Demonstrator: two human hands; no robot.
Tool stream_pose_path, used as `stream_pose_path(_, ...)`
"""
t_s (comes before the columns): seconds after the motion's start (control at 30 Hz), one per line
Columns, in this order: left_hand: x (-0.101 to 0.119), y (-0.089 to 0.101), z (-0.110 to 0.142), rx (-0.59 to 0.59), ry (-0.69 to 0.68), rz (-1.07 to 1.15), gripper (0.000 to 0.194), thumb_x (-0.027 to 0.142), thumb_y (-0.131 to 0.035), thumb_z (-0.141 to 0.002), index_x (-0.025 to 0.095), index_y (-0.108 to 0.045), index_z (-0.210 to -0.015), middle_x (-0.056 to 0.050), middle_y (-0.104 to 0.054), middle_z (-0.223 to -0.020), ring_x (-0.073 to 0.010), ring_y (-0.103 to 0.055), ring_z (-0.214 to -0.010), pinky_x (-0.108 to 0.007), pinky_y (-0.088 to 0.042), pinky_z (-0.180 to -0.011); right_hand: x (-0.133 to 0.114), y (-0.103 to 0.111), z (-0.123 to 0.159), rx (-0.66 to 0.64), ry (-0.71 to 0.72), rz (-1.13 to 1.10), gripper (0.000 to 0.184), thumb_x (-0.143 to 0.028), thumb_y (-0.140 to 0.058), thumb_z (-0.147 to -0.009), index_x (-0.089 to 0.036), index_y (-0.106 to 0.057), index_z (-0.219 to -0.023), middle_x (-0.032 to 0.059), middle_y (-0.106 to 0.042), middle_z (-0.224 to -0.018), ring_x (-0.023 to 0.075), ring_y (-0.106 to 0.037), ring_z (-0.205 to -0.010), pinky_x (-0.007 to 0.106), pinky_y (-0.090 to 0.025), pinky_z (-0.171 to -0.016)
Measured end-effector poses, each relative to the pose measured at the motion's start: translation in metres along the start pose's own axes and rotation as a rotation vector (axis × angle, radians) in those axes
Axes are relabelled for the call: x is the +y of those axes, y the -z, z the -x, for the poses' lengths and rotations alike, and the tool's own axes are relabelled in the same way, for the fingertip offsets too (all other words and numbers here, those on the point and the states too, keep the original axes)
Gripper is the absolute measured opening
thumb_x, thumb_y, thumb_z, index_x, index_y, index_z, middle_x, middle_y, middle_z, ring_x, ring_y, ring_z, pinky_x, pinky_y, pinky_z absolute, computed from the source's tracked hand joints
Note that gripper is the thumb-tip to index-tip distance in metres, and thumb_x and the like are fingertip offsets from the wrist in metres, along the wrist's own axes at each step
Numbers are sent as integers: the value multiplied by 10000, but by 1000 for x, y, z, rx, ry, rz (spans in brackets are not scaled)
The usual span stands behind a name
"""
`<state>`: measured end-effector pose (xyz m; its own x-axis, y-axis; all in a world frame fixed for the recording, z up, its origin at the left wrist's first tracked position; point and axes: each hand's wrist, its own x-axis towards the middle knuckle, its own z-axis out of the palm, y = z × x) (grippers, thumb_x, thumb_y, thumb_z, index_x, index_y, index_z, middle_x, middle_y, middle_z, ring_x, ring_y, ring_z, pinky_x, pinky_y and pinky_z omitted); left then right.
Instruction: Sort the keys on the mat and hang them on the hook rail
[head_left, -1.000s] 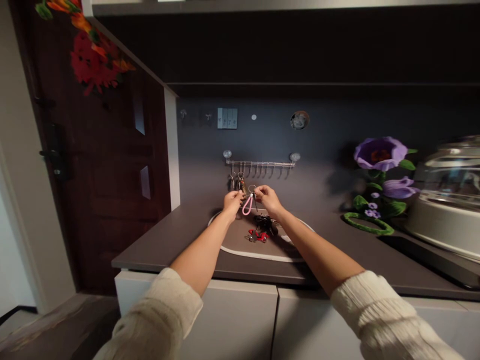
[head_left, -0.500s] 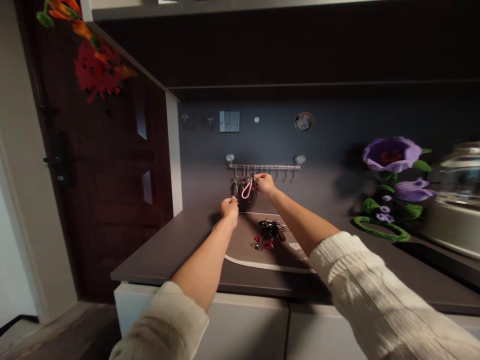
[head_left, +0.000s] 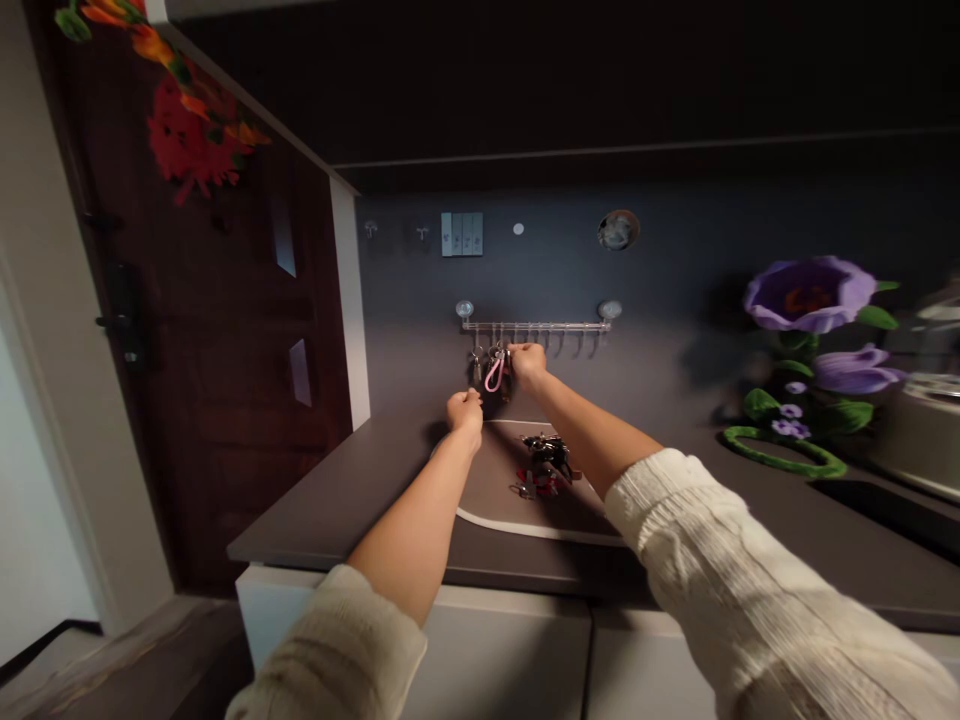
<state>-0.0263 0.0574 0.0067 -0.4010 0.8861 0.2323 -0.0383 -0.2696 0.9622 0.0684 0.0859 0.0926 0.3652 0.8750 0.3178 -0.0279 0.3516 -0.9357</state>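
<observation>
Right hand [head_left: 528, 364]: fingers pinched at the pink-looped keychain [head_left: 495, 372], located just below the hook rail [head_left: 537, 327]. Left hand [head_left: 465, 410]: curled nearly closed, contents unclear. Keys [head_left: 549, 452] lie on the mat [head_left: 499, 505], partly bordered by the right forearm; purple flowers [head_left: 810, 294] stand well apart.

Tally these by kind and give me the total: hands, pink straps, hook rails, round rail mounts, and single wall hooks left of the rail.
Hands: 2
Pink strap: 1
Hook rail: 1
Round rail mounts: 2
Single wall hooks: 2
Total: 8
</observation>
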Motion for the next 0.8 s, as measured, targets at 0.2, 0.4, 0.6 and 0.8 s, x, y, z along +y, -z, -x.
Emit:
stream_pose_path(0.2, 4, 0, 3, 26, 36, -3, 255, 359, -471, -776, 143, -577, -691, -3, -560, -578, -82, -477, -495, -206, -359, -498, 7, 3, 2, 5, -30, 44, 129, -148, -498, -747, -152, -522, -621, -24, -483, -501, 81, -476, -440, 255, -495, -502)
stream_pose_path(0.4, 11, 2, 10, 32, 84, 46, 209, 256, -452, -790, 130, -566, -667, 14, -540, -581, -58, -427, -455, -200, -334, -492, 13, 8, 2, -88, -52, -3, 152, -122, -489, -734, -147, -498, -584, -21, -508, -492, 69, -487, -435, 228, -490, -516)
stream_pose_path(0.6, 16, 2, 14, 32, 111, 74, 209, 239, -453, -799, 115, -566, -676, 29, -503, -536, -43, -390, -417, -183, -301, -453, 19, 11, -3, -143, -37, 36, 113, -141, -519, -729, -144, -503, -617, -30, -505, -477, 52, -492, -458, 168, -464, -514)
stream_pose_path(0.8, 17, 2, 16, 14, 118, 103, 206, 217, -460, -799, 111, -559, -653, 31, -501, -519, -37, -390, -397, -180, -303, -438, 22, 17, -3, -189, 27, 158, 127, -147, -529, -732, -134, -506, -608, -30, -492, -470, 41, -434, -422, 152, -396, -462)
